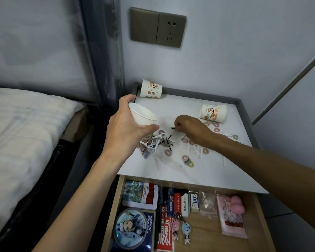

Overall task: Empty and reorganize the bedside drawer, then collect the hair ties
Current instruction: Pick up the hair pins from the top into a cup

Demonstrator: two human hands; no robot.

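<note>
My left hand (125, 125) grips a white paper cup (143, 115), tilted with its mouth toward the right, above the left part of the nightstand top (198, 171). My right hand (188, 127) hovers over the middle of the top and pinches a small black hairpin (172, 128). Several pastel hair ties (186, 160) lie scattered on the top, mixed with white floss picks (155, 142) and black hairpins (168, 142). Below, the bedside drawer (204, 231) stands pulled out and holds cards, keychains and packets.
Two printed paper cups stand on the top: one (151, 88) tipped at the back left corner, one (213, 112) lying at the right. A bed (25, 135) is to the left. A wall switch and socket (157, 27) hang above.
</note>
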